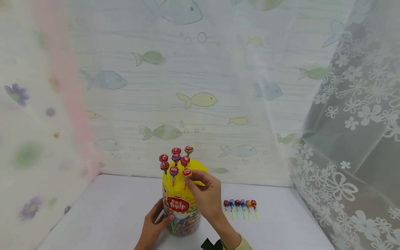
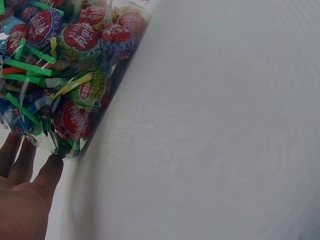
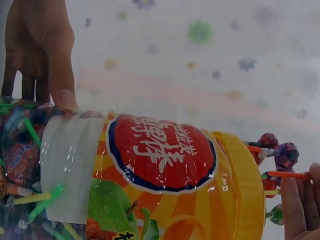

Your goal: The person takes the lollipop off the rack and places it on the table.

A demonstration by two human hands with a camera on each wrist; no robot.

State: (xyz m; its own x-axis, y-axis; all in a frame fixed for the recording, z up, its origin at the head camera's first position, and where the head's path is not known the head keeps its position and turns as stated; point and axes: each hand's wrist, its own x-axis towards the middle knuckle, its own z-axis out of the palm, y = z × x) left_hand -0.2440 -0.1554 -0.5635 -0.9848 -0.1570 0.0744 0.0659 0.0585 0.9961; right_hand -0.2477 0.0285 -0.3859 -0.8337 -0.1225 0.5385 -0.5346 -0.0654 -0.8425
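Observation:
A clear plastic candy jar (image 1: 184, 226) full of wrapped lollipops stands upright on the table, with a yellow lid (image 1: 197, 166) and a red-and-yellow label (image 3: 160, 152). My left hand (image 1: 153, 222) holds its lower left side, thumb on the front and fingers round the side. Above the lid's front right, my right hand (image 1: 208, 196) pinches a red-wrapped lollipop (image 1: 187, 173). In the right wrist view its orange stick (image 3: 289, 175) points at the lid; I cannot tell whether the tip is inserted. Several other lollipops (image 1: 174, 171) stand upright in the lid, heads up.
Right of the jar, several lollipops (image 1: 243, 204) lie in a row on the white table (image 1: 265, 232), sticks towards me. A dark object (image 1: 211, 244) shows at the near edge beside my right sleeve. A fish-patterned curtain (image 1: 200, 69) hangs behind; a flowered sheer curtain (image 1: 359, 139) is at right.

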